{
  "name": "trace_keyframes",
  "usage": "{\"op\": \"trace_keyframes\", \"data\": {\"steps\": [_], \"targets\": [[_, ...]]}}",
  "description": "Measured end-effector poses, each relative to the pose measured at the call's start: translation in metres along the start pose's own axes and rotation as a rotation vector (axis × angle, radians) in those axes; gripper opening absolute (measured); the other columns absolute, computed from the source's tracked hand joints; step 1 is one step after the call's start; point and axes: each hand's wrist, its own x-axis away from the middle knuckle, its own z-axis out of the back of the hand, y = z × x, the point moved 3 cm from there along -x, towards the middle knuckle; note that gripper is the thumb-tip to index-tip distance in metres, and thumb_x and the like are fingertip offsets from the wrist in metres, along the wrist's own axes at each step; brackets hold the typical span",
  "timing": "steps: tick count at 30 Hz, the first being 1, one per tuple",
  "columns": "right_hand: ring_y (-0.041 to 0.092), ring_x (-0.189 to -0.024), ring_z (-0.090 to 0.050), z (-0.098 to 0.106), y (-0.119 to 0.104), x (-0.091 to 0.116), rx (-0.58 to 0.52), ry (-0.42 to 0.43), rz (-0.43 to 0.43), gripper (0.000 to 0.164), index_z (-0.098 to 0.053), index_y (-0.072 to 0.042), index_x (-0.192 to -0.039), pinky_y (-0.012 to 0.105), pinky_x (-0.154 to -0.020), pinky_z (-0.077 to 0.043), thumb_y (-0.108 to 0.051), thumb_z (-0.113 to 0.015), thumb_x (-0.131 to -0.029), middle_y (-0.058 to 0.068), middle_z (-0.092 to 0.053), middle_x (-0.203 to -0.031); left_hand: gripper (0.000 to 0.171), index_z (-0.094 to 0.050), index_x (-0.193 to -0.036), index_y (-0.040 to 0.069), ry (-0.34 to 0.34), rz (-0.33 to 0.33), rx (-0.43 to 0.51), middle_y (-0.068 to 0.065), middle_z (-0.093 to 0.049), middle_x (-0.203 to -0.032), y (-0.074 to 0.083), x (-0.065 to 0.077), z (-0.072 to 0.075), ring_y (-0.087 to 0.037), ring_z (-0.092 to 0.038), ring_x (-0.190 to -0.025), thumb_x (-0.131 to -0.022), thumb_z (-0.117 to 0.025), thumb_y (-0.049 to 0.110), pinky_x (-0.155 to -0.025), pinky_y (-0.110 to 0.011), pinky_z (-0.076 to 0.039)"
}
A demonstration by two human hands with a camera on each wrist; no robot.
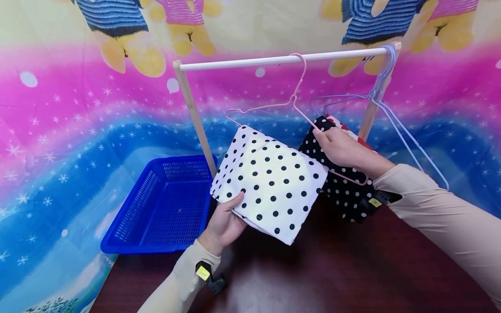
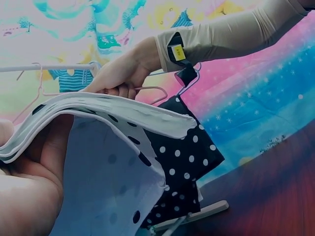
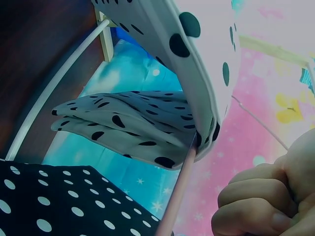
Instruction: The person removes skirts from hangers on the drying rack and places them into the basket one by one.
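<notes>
A white cloth with black polka dots [image 1: 270,182] hangs folded over the pink hanger [image 1: 270,105], whose hook is on the white rail [image 1: 235,63]. My left hand [image 1: 224,228] pinches the cloth's lower left edge, thumb on top and fingers underneath. In the left wrist view, the layered edge of the cloth [image 2: 123,110] runs out from between the thumb and fingers. My right hand [image 1: 344,148] grips the hanger's right shoulder with curled fingers. The right wrist view shows the hanger's bar [image 3: 178,199] passing into the cloth's fold.
Behind my right hand hang a black cloth with white dots [image 1: 344,195] and a red-and-white cloth [image 1: 344,124]. Several blue-violet hangers [image 1: 399,130] crowd the rail's right end. A blue plastic basket [image 1: 164,217] stands left of the rack on the dark table [image 1: 313,278].
</notes>
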Motion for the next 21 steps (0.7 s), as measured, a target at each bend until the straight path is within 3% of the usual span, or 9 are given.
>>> {"op": "trace_keyframes", "data": {"steps": [9,21], "targets": [[0.012,-0.044,-0.030,0.001,0.001,0.000,-0.012,-0.016,-0.008,0.055,-0.038,-0.014,-0.065,0.028,-0.043,-0.031,-0.041,-0.025,-0.111,-0.003,-0.031,-0.055,0.049,-0.020,-0.158,0.020,0.011,0.017,-0.039,0.015,-0.067,-0.130,0.003,0.008,0.003,-0.002,-0.062,-0.123,-0.110,-0.025,0.014,-0.104,-0.027,-0.051],[0.015,-0.045,-0.033,0.001,0.002,-0.002,0.006,-0.011,-0.029,0.057,-0.040,-0.013,-0.065,0.028,-0.044,-0.030,-0.043,-0.027,-0.111,-0.002,-0.033,-0.055,0.046,-0.024,-0.155,0.020,0.006,0.008,-0.077,0.015,-0.067,-0.131,0.009,0.017,0.007,-0.003,-0.062,-0.124,-0.110,-0.028,0.014,-0.104,-0.029,-0.051]]}}
